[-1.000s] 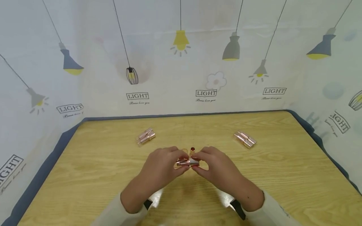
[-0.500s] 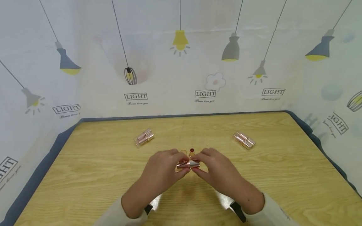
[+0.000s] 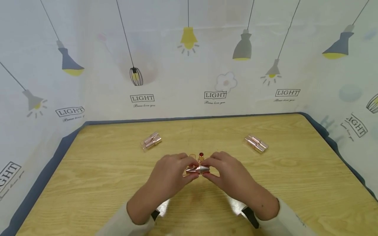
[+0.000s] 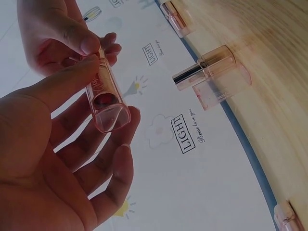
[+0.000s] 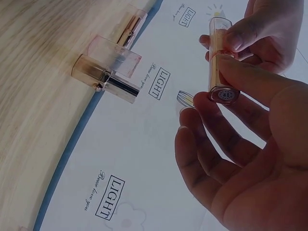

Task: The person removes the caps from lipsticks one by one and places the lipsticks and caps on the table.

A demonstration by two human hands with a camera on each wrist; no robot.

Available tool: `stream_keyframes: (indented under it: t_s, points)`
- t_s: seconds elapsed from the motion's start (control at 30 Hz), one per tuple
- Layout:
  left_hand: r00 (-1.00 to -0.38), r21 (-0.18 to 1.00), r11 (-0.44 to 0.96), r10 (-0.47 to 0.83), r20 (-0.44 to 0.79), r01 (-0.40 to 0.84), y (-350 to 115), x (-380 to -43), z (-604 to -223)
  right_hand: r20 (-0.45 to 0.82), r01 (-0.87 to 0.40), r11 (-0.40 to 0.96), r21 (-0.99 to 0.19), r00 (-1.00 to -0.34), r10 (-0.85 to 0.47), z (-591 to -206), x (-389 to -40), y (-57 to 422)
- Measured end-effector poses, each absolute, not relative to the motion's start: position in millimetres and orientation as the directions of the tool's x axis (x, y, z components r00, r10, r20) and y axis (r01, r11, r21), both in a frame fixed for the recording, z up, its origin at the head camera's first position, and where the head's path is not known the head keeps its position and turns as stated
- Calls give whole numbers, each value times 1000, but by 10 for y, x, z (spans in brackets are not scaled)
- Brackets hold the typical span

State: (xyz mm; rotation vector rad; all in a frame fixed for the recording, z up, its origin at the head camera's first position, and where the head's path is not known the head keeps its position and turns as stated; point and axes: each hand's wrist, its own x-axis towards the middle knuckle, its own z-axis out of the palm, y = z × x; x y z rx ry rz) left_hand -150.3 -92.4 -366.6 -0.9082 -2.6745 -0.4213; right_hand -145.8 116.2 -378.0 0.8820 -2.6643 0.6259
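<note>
A pink-gold lipstick [image 3: 198,169] with a clear cap lies sideways between both hands, just above the table. My left hand [image 3: 172,170] pinches its clear cap end between thumb and fingers; a dark red tip [image 4: 106,100] shows inside the cap. The base end is pinched by my right hand [image 3: 231,172], and a round label [image 5: 225,95] shows on its bottom. Thumbs meet near the middle of the tube. Just beyond the hands, an uncapped lipstick base [image 3: 201,158] with a dark red top stands upright beside a clear cap [image 5: 118,54].
Two lipsticks [image 3: 152,141] lie side by side at the back left of the wooden table [image 3: 103,183]. Another pair of lipsticks [image 3: 256,143] lies at the back right. A white curtain [image 3: 177,72] printed with lamps rises behind the table's dark-edged border.
Both hands keep their grip on the lipstick in nearly the same place. The head view shifts slightly; the things on the table stay put.
</note>
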Motion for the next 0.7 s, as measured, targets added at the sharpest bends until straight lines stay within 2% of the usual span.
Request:
stream_keyframes:
  t_s: [0.23,0.7]
  points:
    - [-767,191,759,543,344,623,-939,-1502,-3663,335,-593,728,-343,-802,-495,-3762,-1438,1154]
    - [-771,133,793,517,371,595,-987,-1552,-3659,349,-576,757,-308,-809,-474,-3753,-1487,1182]
